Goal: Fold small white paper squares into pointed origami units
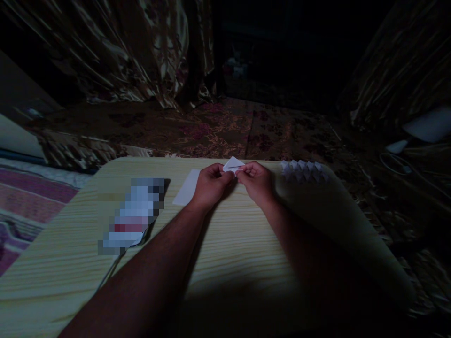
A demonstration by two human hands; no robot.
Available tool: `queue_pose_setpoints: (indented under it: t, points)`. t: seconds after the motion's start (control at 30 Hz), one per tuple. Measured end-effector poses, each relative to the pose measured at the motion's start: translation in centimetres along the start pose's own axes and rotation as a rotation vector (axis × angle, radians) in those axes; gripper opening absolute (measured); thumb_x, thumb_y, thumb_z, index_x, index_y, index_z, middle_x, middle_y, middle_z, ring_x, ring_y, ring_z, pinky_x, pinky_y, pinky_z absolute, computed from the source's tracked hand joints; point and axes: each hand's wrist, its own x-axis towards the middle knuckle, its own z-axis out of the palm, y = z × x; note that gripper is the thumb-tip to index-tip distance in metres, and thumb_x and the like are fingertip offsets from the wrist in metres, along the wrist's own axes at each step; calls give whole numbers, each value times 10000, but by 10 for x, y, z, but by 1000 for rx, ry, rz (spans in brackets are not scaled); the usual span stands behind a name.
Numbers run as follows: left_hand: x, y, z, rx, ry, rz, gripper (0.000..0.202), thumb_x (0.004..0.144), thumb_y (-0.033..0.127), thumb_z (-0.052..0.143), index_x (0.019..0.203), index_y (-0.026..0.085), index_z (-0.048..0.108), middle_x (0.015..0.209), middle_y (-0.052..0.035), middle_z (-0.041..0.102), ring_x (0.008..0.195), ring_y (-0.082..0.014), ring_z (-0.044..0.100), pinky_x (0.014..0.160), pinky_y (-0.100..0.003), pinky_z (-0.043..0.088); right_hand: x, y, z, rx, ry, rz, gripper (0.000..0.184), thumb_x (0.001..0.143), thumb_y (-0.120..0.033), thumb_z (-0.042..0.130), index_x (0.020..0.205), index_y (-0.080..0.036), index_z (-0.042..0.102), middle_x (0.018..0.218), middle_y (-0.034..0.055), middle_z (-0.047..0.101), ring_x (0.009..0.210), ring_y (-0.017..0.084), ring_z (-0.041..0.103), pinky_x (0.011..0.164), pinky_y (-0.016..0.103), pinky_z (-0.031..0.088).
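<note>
Between my two hands, near the far edge of the table, is a small piece of folded white paper (234, 164) with a pointed top. My left hand (213, 184) pinches its left side between thumb and fingers. On the right side, my right hand (256, 180) grips it the same way, with the thumbs close together at the lower edge. Flat white paper (186, 187) lies on the table just left of my left hand, partly covered by it. To the right of my right hand stand rows of several small folded paper pieces (303, 172) with pointed tips.
The light wood-grain table (225, 263) has rounded far corners. A phone-like device (136, 211), blurred out, lies at left with a cable (107, 274) running toward me. Patterned curtains (151, 51) hang behind. A striped bedspread (31, 202) is at left, and a white lamp-like object (428, 126) at right.
</note>
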Motion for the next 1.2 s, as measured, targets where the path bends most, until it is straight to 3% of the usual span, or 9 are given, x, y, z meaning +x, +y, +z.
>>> queue_pose_setpoints:
  t: [0.33, 0.6, 0.77, 1.2]
  points:
    - [-1, 3, -1, 61, -42, -40, 222, 718, 352, 644, 708, 130, 638, 556, -29, 625, 425, -93, 500, 403, -191, 338, -7, -3, 0, -151, -38, -110, 70, 743, -245, 603, 797, -203, 614, 690, -12, 652, 622, 132, 625, 590, 246, 503]
    - [2, 1, -4, -47, -73, -70, 219, 717, 327, 660, 762, 113, 652, 606, -56, 666, 463, -100, 549, 457, -199, 413, -8, -6, -2, -282, -31, -299, 96, 767, -193, 569, 795, -198, 661, 797, 13, 634, 709, 126, 607, 635, 241, 494]
    - [2, 2, -4, -124, -93, -118, 224, 696, 300, 678, 804, 105, 660, 643, -73, 680, 543, -139, 618, 503, -220, 468, -9, -11, -2, -255, -43, -288, 86, 765, -176, 556, 754, -193, 639, 785, 0, 599, 676, 106, 594, 604, 221, 492]
    - [1, 5, -4, -187, -60, -139, 211, 667, 305, 699, 731, 111, 644, 611, -59, 673, 519, -135, 616, 502, -228, 471, -11, -16, -3, -223, -93, -253, 121, 751, -166, 549, 740, -209, 661, 837, 15, 580, 751, 121, 598, 646, 233, 523]
